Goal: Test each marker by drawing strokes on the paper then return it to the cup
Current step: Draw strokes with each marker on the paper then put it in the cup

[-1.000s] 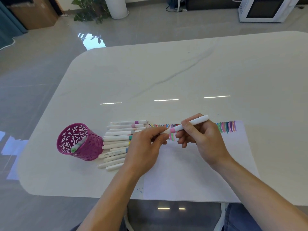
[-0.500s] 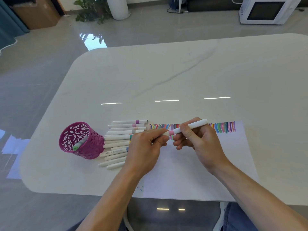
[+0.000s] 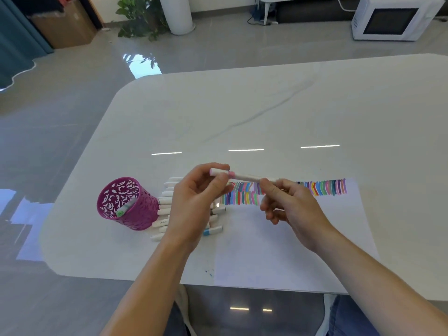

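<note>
A white marker with a pink band [image 3: 243, 176] is held level above the table between both hands. My left hand [image 3: 196, 202] pinches its capped left end, and my right hand [image 3: 289, 207] grips the barrel near the other end. Below them lies the white paper [image 3: 291, 243] with a row of coloured strokes [image 3: 322, 187] along its far edge. A magenta cut-out cup [image 3: 126, 204] stands to the left with one green-tipped marker [image 3: 124, 209] inside. A row of white markers [image 3: 164, 209] lies between cup and paper, partly hidden by my left hand.
The white marble table [image 3: 266, 112] has a rounded left corner and a near edge close to my body. On the floor beyond are a potted plant [image 3: 140, 18], a cardboard box [image 3: 65, 25] and a white microwave [image 3: 392, 18].
Both hands have lifted the pink-banded marker up off the paper and shifted it left. My left hand now pinches the marker's end higher up, uncovering more of the stroke row.
</note>
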The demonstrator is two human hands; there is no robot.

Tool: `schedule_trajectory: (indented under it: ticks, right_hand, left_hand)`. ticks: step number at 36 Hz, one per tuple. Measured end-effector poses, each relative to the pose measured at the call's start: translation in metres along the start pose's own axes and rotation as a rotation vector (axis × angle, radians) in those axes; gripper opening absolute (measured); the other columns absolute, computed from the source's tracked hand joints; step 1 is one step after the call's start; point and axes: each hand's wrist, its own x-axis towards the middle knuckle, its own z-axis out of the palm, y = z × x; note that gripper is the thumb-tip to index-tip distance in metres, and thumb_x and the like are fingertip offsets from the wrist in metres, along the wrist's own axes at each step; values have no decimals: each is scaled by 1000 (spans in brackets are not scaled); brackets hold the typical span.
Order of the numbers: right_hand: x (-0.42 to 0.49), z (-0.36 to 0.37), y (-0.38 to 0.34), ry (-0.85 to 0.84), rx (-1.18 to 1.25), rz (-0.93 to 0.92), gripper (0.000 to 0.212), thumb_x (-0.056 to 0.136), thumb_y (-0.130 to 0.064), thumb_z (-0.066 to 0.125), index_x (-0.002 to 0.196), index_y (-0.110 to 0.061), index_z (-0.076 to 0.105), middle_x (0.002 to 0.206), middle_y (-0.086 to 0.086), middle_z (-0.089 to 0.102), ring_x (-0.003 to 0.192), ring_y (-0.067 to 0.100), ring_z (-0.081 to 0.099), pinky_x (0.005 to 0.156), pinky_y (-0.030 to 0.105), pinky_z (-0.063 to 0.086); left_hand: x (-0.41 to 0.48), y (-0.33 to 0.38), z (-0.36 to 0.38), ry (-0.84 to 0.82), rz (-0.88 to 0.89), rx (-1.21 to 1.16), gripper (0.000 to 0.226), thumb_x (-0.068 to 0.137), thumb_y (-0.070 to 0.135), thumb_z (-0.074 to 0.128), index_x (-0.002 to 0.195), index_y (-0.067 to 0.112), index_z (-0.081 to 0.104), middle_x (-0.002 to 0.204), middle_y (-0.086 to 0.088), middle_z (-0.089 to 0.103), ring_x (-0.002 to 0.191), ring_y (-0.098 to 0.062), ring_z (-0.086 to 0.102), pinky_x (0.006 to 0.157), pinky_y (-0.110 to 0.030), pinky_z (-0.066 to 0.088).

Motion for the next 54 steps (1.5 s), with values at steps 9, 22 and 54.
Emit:
schedule_trajectory:
  ticks: [9,22,54]
  right_hand:
    - [1,-1,5,67,-219,60,26,101,-25,64,97,1,65,66,3,71,52,15,59,47,23,47]
    - [1,11,18,62,-486,-18,19,102,-29,61,96,-12,66,69,3,74,54,11,63,55,27,53]
    - [6,9,21,63,-516,-45,16,103,-31,60,95,-17,64,68,-1,74,51,7,62,51,26,51]
  left_hand:
    - [-13,30,-22,264,380,344,20,101,15,59,119,19,67,105,2,74,104,-17,70,84,-25,58]
    - [-23,49,-65,523,706,935,25,106,15,48,125,13,64,112,3,61,99,-12,60,81,-17,47]
    - [-16,30,-89,505,204,1163,22,94,15,65,115,17,70,104,3,70,91,-10,60,82,-23,43]
